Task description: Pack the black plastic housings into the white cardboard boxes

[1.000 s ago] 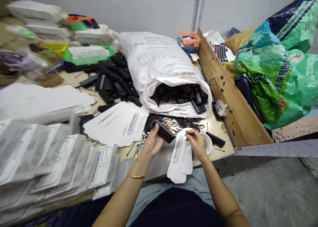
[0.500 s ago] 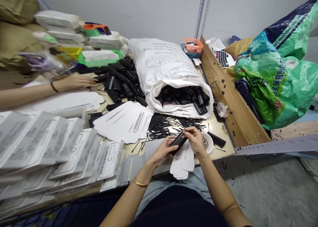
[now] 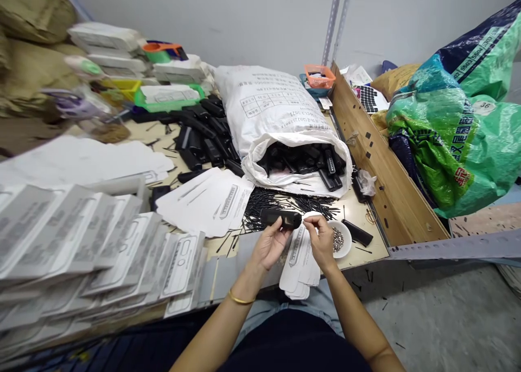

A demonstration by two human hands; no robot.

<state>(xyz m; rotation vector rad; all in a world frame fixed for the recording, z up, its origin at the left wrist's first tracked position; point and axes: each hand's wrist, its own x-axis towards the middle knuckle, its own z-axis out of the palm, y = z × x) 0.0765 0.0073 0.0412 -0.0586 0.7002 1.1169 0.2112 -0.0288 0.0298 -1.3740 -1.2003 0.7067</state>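
Seen from above, a person sits at a desk (image 3: 378, 248) with both bare hands in front of them. The left hand (image 3: 272, 244) is curled around a dark, oblong plastic case (image 3: 280, 218), gripping it from below with the fingers and thumb. The case is lifted just over the desk, and its long axis runs nearly sideways, left to right, so that one narrow end points straight at the right hand (image 3: 321, 239). That right-hand end is the nearest part of the case to the right fingertips; whether they touch it or stop just short cannot be told. The right hand is almost closed, its thumb and forefinger pinched together; anything between them is too small to make out. The left hand, already around the case, is the nearer of the two.

Beneath and between the hands lies a fan of white printed cards (image 3: 299, 261), hanging over the desk's front edge. Just beside the right hand, on its outer side, is a white bowl (image 3: 347, 242) of tiny metal pieces (image 3: 337, 240). Beyond the bowl, a second dark case (image 3: 358, 233) lies slantwise. Farther back, loose black sticks (image 3: 260, 203) are spread before an open white sack (image 3: 268, 98).
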